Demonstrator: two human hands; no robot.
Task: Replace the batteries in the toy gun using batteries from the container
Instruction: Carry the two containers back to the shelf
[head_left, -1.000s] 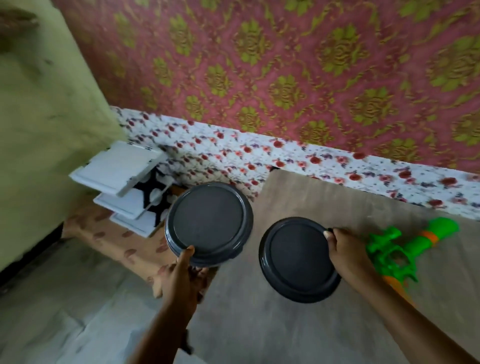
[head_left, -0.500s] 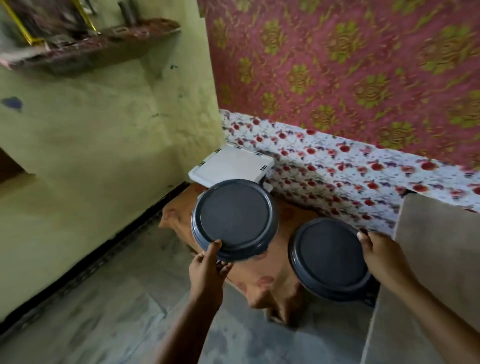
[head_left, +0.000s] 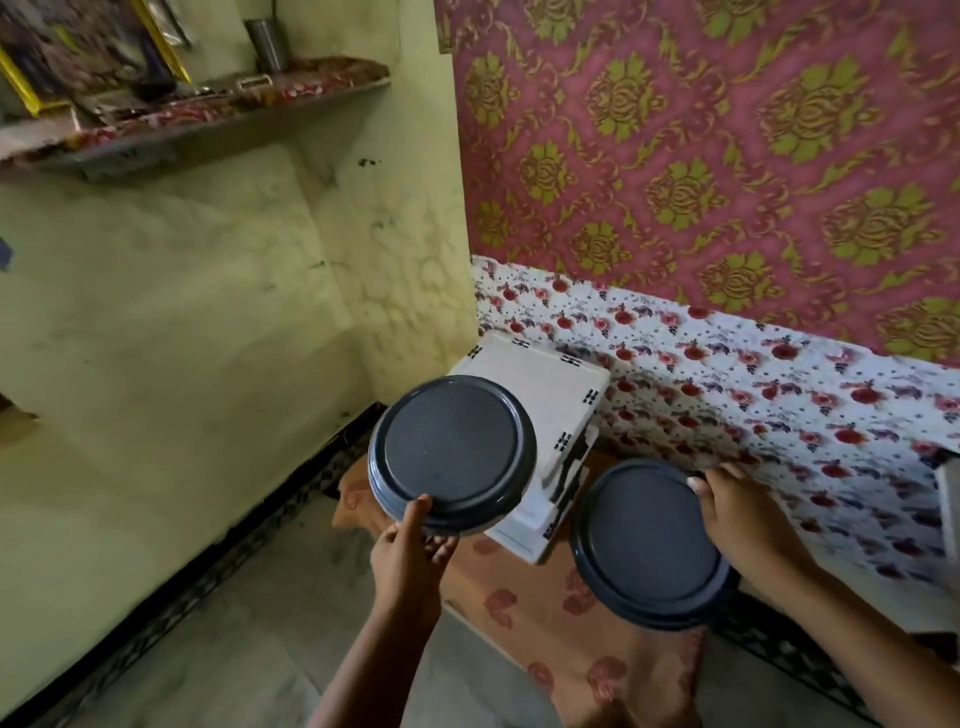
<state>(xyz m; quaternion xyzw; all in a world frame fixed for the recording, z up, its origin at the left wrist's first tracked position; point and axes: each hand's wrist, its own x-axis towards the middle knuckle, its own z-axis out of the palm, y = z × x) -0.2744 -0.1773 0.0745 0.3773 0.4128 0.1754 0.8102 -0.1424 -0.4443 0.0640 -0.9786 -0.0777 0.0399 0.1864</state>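
Two round dark grey lidded containers are held up in the air. My left hand (head_left: 410, 548) grips the left container (head_left: 451, 454) at its near rim, thumb on the lid and fingers underneath. My right hand (head_left: 737, 517) grips the right container (head_left: 644, 543) at its right rim, thumb on the lid. Both lids are on, so the contents are hidden. The toy gun is out of view.
A white tiered plastic rack (head_left: 545, 410) stands behind the containers on a brown flowered cloth (head_left: 566, 618). A yellow wall with a cluttered shelf (head_left: 208, 114) fills the left. Floral fabric (head_left: 753, 384) lines the back wall. The table's corner (head_left: 948, 483) shows at the right edge.
The view has swung left, away from the table and the green toy gun, which has left the frame. Both hands still hold their containers, now over the floor and rack.
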